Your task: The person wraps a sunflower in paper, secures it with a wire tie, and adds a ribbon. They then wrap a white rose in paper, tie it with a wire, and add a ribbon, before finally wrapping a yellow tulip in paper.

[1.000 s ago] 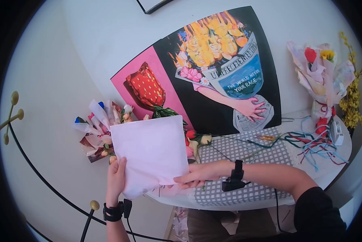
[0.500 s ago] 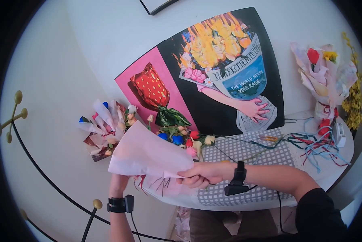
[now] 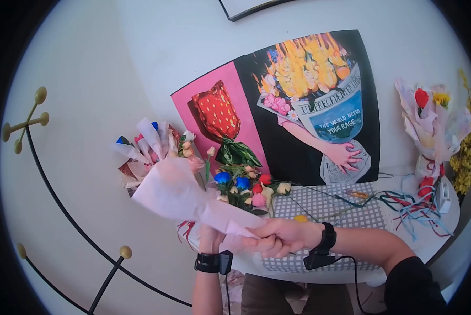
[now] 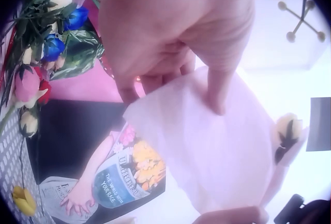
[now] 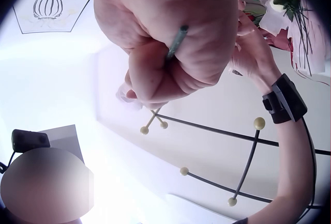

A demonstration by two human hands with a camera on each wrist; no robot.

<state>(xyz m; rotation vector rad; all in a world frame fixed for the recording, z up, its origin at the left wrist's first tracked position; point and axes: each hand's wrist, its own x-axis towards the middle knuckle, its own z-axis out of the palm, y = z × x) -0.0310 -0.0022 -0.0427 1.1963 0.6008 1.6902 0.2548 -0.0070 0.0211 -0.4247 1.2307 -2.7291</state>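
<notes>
A sheet of pale pink wrapping paper (image 3: 167, 191) is bent into a cone. Its narrow lower end lies in my right hand (image 3: 285, 237), which grips it together with a green stem (image 5: 177, 42) poking out of the curled fingers in the right wrist view. In the left wrist view a cream rose (image 4: 287, 131) shows beside the far edge of the paper. My left hand (image 4: 176, 33) pinches the paper's edge, thumb on the near face and fingers behind; in the head view the paper partly hides this hand.
Loose artificial flowers (image 3: 243, 184) lie left of centre on the table, with a wrapped bouquet (image 3: 151, 144) beyond them. Tangled ribbons (image 3: 414, 202) and a standing bouquet (image 3: 427, 126) are at the right. A picture board (image 3: 319, 110) leans on the wall; a black rack (image 3: 62, 191) stands left.
The flat sheet has been folded over into a cone. My left hand has moved right, under the paper and close to my right hand, which keeps its grip.
</notes>
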